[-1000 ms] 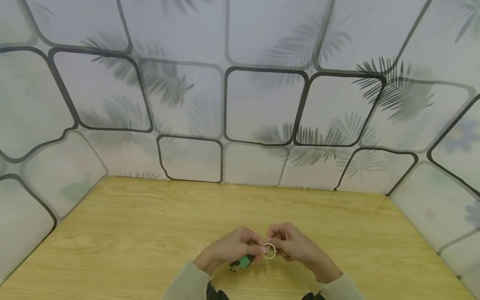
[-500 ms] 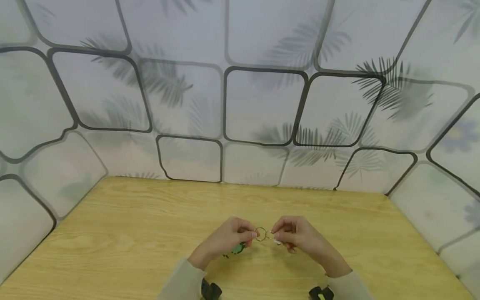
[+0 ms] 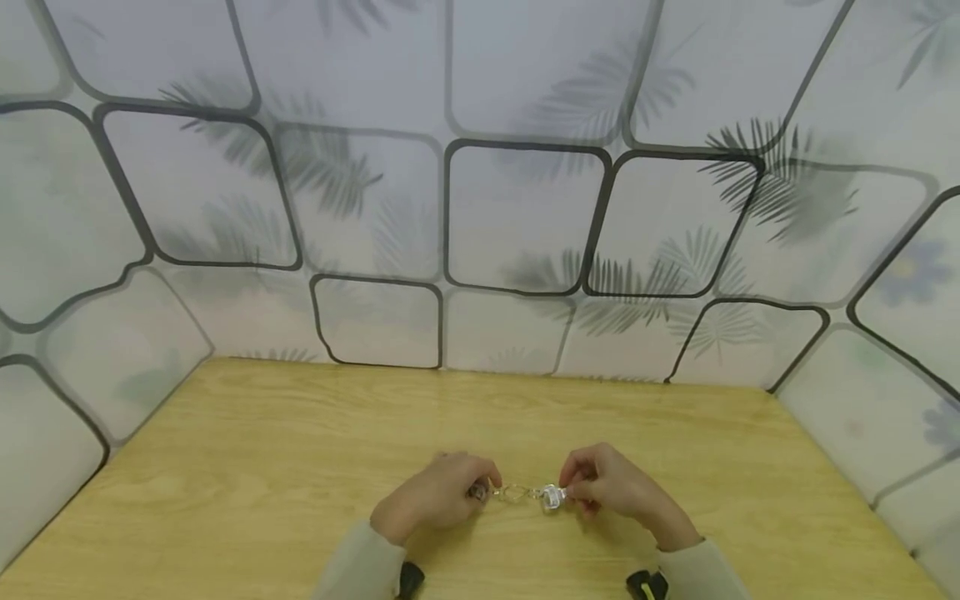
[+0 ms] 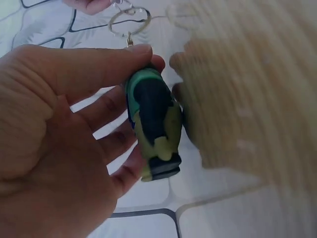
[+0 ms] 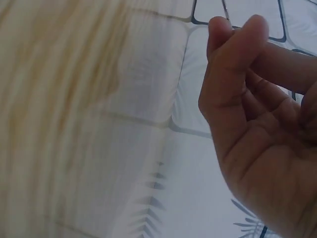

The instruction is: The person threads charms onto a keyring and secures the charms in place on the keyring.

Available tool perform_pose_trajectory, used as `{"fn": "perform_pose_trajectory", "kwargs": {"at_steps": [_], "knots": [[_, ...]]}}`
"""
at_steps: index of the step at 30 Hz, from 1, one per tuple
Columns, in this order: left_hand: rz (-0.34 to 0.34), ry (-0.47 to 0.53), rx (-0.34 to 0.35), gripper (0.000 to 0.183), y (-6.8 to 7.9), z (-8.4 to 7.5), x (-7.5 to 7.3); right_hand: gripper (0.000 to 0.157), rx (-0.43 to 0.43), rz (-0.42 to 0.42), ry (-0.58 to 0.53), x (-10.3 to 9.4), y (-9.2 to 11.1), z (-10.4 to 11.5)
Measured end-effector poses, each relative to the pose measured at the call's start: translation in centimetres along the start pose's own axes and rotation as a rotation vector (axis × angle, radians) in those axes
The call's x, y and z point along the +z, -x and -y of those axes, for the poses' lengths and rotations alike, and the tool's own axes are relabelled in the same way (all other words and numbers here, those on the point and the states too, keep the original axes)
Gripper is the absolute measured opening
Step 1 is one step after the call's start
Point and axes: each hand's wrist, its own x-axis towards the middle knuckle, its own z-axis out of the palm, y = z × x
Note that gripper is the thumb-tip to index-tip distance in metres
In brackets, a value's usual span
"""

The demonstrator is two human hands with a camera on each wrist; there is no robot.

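My left hand pinches the top of a small figurine, green, dark blue and yellowish, between thumb and fingers. A metal key ring is linked to the figurine's top. In the head view the key ring stretches between both hands, joined to a shiny clear charm. My right hand pinches the far end of that charm. Thumb and forefinger of the right hand meet in the right wrist view, where the charm is hidden. Most of the figurine is covered by the left hand in the head view.
A light wood-grain table lies under the hands. Around it stand pale walls with dark rounded outlines and leaf prints. Dark wrist straps show at the sleeves.
My hands have moved apart, drawing ring and charms into a line. The right hand's grip is now farther along, leaving the clear charm visible. My left hand has turned, covering the figurine's green part.
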Motion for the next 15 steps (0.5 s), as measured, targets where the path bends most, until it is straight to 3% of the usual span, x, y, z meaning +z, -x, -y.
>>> {"fn": "perform_pose_trajectory", "kwargs": {"at_steps": [5,10,15], "knots": [[-0.029,-0.118,0.004,0.022,0.1,-0.1,-0.1,0.006,0.017,-0.006,0.039,-0.2,-0.1,-0.3],[-0.081,-0.275,0.024,0.022,0.1,0.0,-0.5,0.009,-0.008,-0.056,0.179,-0.6,-0.4,-0.5],[-0.149,-0.336,0.012,0.03,1.2,0.6,-1.8,0.008,-0.039,-0.152,0.341,-2.2,0.5,-0.5]]}}
